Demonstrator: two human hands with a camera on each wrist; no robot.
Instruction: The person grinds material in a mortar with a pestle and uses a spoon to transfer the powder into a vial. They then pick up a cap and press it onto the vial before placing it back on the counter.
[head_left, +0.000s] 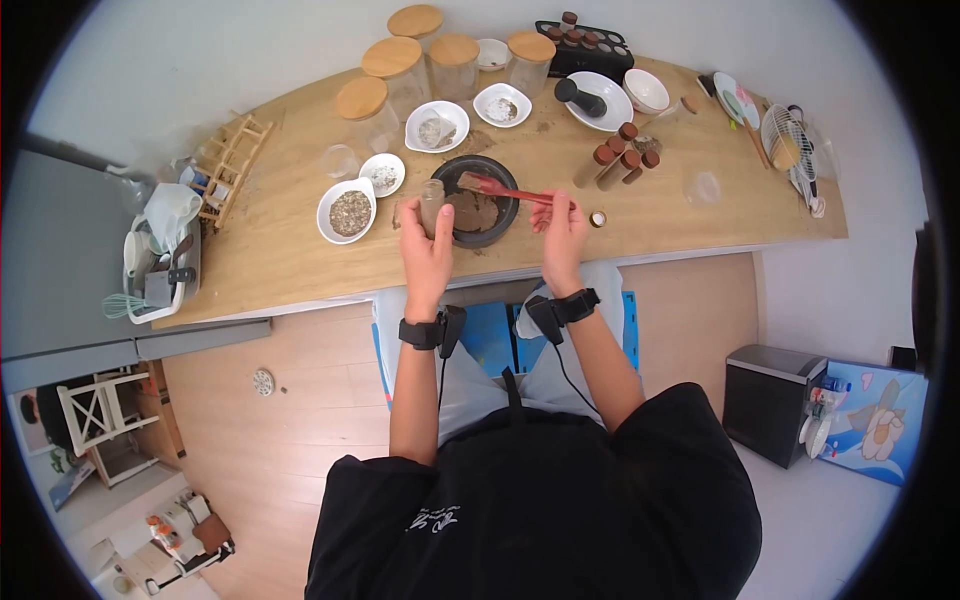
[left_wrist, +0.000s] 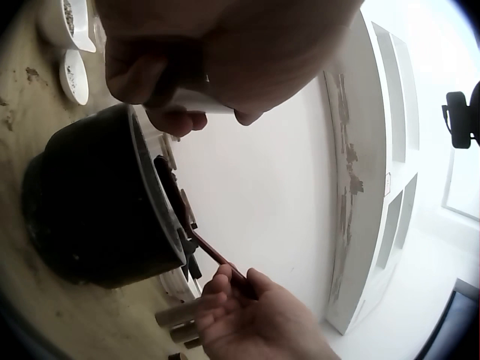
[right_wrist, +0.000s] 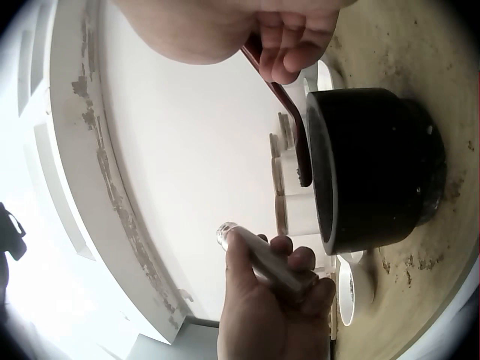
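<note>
My left hand point(head_left: 427, 252) grips a small clear glass vial point(head_left: 432, 200), its open mouth upward, beside the left rim of a black mortar point(head_left: 508, 222). Brown powder point(head_left: 472, 212) lies in the mortar. Between the fingers and thumb of my right hand point(head_left: 563, 238) is the thin handle of a red scoop point(head_left: 520, 194), its head over the mortar and brown matter at the tip. The right wrist view shows the vial point(right_wrist: 262, 259) lying across the fingers, and the scoop point(right_wrist: 301, 142) bent near the mortar's rim. A small round cap point(head_left: 598, 218) lies right of my right hand.
White dishes point(head_left: 348, 232) of grains and powders stand left of and behind the mortar. Capped brown vials point(head_left: 612, 168) are at right. At the back are wooden-lidded jars point(head_left: 455, 72), a bowl with a black pestle point(head_left: 590, 103) and a black rack point(head_left: 600, 55).
</note>
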